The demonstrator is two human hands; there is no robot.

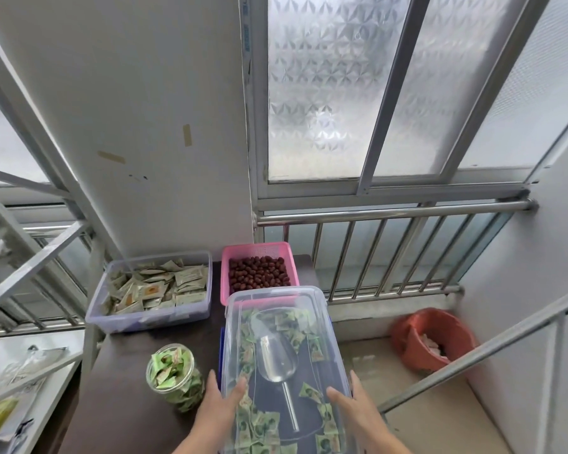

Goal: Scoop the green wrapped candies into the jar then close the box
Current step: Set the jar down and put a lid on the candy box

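Note:
A clear plastic lid lies over the box at the table's near right. Through the lid I see green wrapped candies and a clear scoop lying inside. My left hand grips the lid's near left edge, thumb on top. My right hand holds the near right edge the same way. A clear jar, nearly full of green candies and without a cap, stands left of the box.
A clear tub of beige sachets and a pink basket of red dates sit at the back of the dark table. A metal railing runs behind. An orange-lined bin stands on the floor, right.

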